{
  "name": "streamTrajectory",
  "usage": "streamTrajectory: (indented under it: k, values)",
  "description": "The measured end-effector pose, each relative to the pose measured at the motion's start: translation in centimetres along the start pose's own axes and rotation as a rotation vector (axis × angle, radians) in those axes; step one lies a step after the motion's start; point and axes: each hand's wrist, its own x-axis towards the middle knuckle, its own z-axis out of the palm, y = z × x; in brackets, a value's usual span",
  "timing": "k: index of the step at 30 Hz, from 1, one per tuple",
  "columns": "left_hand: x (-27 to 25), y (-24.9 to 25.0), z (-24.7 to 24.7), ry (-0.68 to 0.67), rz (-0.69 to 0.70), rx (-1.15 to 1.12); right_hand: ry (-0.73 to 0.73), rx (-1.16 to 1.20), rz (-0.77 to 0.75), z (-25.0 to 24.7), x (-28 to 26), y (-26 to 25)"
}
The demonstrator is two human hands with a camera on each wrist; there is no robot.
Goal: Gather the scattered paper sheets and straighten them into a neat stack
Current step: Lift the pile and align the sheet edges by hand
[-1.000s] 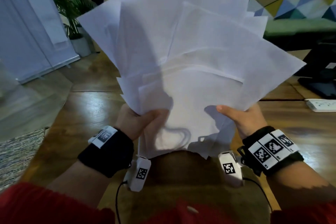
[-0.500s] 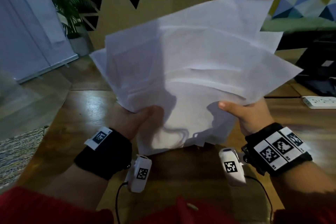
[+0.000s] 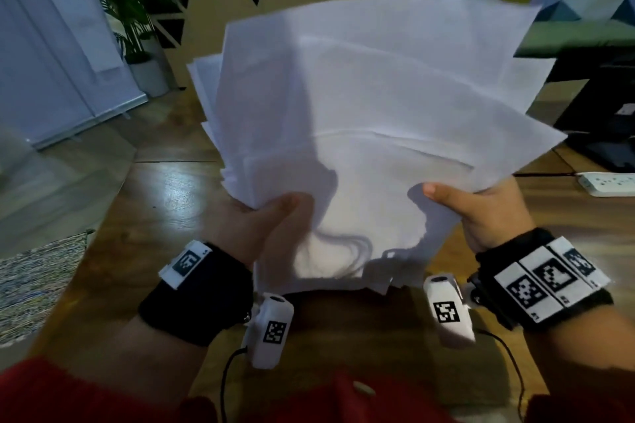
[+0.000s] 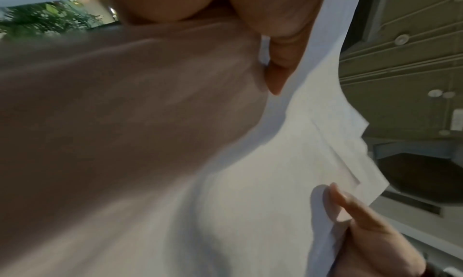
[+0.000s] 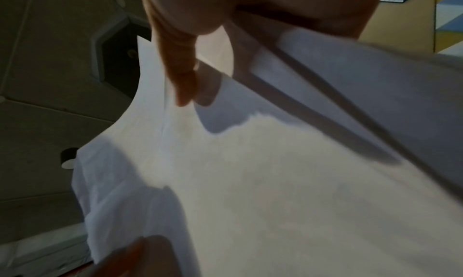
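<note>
Both hands hold up a fanned bundle of several white paper sheets (image 3: 371, 120) above the wooden table (image 3: 144, 216). My left hand (image 3: 254, 220) grips the bundle's lower left edge, thumb on the front. My right hand (image 3: 477, 206) pinches the lower right edge with its thumb laid across the front sheet. The sheets sit askew, corners sticking out at the top and both sides. The left wrist view shows the paper sheets (image 4: 275, 162) curving past my left hand's thumb (image 4: 278, 59). The right wrist view shows the paper sheets (image 5: 275, 182) under my right hand's thumb (image 5: 180, 79).
A white power strip (image 3: 608, 182) lies on the table at the right, with a dark monitor base (image 3: 604, 134) behind it. A potted plant (image 3: 137, 38) stands by the wall at the back left. A woven rug (image 3: 31, 282) covers the floor on the left.
The bundle has come down from filling the upper view and the sheets have slid closer together, fanning less. Both hands keep their grip at the lower edges.
</note>
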Motion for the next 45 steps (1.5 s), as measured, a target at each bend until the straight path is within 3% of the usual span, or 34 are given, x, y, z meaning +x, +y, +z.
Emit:
streamTrajectory:
  k: [4,6,9,12,16,21,24,29,33,35,36,39,43,45]
  values:
    - [-0.1,0.3,0.4,0.027,-0.075,-0.042,0.066,-0.04,-0.049,1.1,0.3,-0.2]
    - [0.0,0.7,0.0,0.051,0.006,-0.143,0.054,-0.01,-0.095,1.3,0.1,-1.4]
    - [0.0,1.4,-0.7,-0.021,0.148,-0.259,-0.067,0.01,-0.185,1.2,-0.1,-2.8]
    - [0.5,0.2,-0.7,-0.093,0.088,-0.227,-0.118,-0.006,-0.134,1.0,0.2,-2.2]
    - [0.6,-0.9,0.3,-0.071,0.021,-0.053,-0.023,-0.031,-0.084,1.5,0.6,-1.0]
    - [1.2,-1.2,-0.3,-0.073,0.015,-0.001,-0.031,0.071,-0.189,1.9,1.3,-2.7]
    - [1.4,-1.8,-0.5,-0.104,0.014,-0.052,0.011,0.163,-0.256,2.4,1.9,-4.2]
    - [1.6,-2.0,-0.7,-0.14,-0.016,-0.135,0.169,0.032,-0.332,3.0,2.6,-4.6]
    - [1.5,-2.2,-0.6,-0.153,-0.011,-0.192,0.371,0.161,-0.295,2.4,2.8,-4.3]
    - [1.7,-2.4,-0.7,-0.167,-0.01,-0.203,0.389,0.214,-0.241,2.1,2.9,-4.0]
    - [1.8,-2.5,-0.7,-0.176,-0.012,-0.211,0.354,0.197,-0.209,1.9,2.9,-3.7]
    - [2.1,-2.8,-0.8,-0.178,-0.027,-0.232,0.062,0.18,-0.05,0.9,3.0,-2.5]
    - [2.6,-3.0,-0.7,-0.17,-0.02,-0.234,-0.364,0.005,-0.012,-1.2,3.1,-0.7]
    - [2.8,-3.1,-0.7,-0.188,-0.034,-0.23,-0.473,-0.09,0.095,-1.5,2.8,-0.2]
